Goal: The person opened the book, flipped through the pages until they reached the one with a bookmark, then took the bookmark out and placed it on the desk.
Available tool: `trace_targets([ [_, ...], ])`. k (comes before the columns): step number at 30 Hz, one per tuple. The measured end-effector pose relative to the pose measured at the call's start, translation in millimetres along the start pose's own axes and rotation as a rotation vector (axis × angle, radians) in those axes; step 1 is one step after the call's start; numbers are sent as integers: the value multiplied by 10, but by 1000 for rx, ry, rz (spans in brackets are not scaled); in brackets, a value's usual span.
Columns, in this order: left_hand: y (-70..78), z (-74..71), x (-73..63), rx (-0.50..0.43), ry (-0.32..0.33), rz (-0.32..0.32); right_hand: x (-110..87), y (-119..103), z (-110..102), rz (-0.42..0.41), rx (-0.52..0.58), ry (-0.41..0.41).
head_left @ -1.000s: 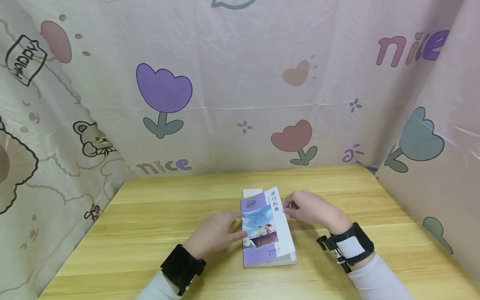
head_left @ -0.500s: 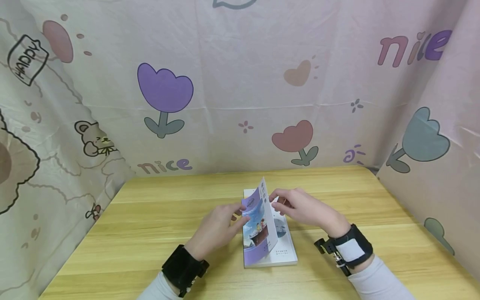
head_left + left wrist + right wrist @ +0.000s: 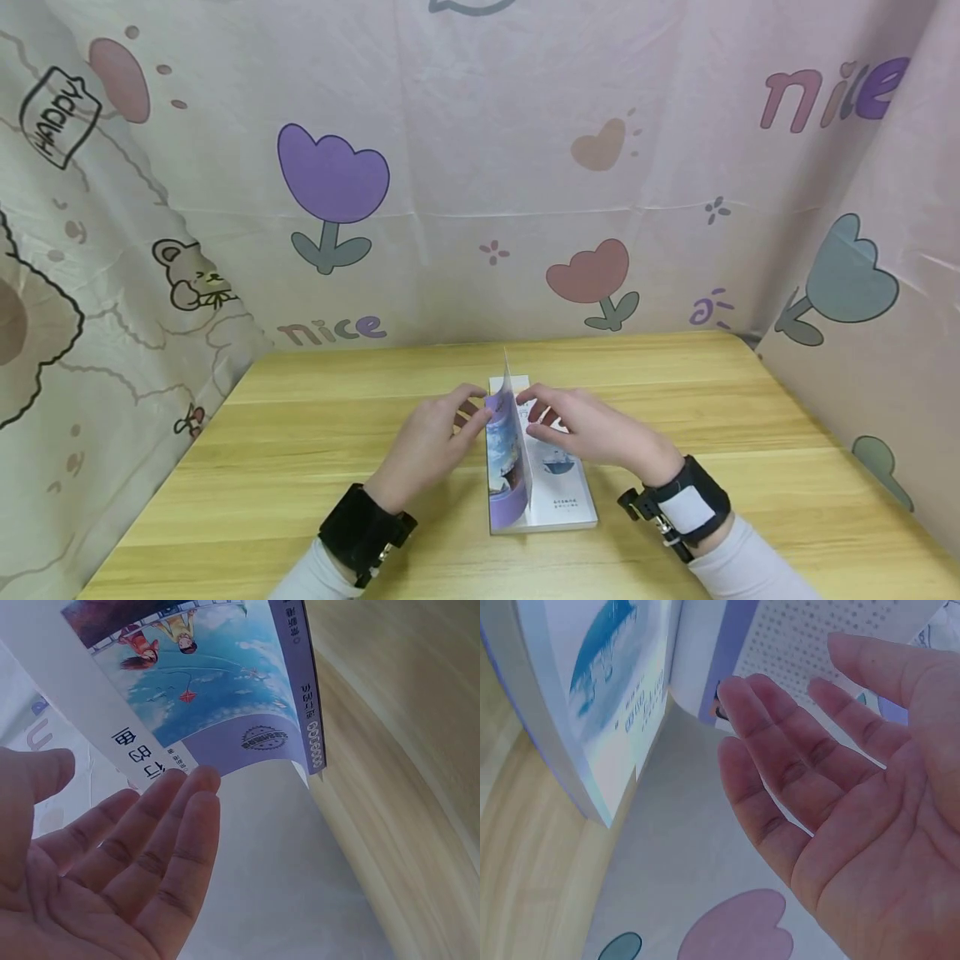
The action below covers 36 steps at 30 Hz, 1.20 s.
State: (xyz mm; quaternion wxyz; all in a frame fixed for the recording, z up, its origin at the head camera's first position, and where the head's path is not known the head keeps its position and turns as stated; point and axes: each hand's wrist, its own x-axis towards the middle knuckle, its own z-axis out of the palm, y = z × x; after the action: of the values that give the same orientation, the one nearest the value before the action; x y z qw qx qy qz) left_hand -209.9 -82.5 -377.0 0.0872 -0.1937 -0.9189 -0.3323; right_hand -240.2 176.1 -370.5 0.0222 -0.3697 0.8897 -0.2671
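A paperback book (image 3: 558,492) lies on the table with its purple and white front cover (image 3: 504,467) standing nearly upright, showing a white page with a blue round picture. My left hand (image 3: 431,442) is at the cover's outer side, fingers spread near its upper part. In the left wrist view its straight fingers overlap the title strip of the cover (image 3: 202,682). On the inner side is my right hand (image 3: 592,425), fingertips close to the cover above the page. The right wrist view has its extended fingers (image 3: 780,742) in front of the dotted inside cover (image 3: 802,637).
A white flat piece (image 3: 510,382) shows beyond the book's far edge. The wooden table (image 3: 337,400) extends around the book, bounded at the back and sides by a printed cloth (image 3: 450,167). Each wrist carries a black strap (image 3: 693,504) with a small camera.
The front cover has swung up from nearly flat on the book to nearly upright, uncovering the page. My right hand has moved left with it; the left hand's fingers have shifted slightly up.
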Motion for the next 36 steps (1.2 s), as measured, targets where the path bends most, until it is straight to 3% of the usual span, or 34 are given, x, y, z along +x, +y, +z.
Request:
trace_targets([
  [7,-9,-41,16,-39,39,-52,19,-69,92,-40,13,-14],
  [16,-42,-89,36,-71,77,-51,50,-118,158,-55,66,-23],
  [22,-89,-105,42,-74,117,4,65,-130,212,-84,74,-26],
  [29,-118,-116,40,-1,164,75,63,-134,277,-129,70,-14],
  [36,-170,-136,52,-14,142,79,75,-178,328,-107,51,-38],
])
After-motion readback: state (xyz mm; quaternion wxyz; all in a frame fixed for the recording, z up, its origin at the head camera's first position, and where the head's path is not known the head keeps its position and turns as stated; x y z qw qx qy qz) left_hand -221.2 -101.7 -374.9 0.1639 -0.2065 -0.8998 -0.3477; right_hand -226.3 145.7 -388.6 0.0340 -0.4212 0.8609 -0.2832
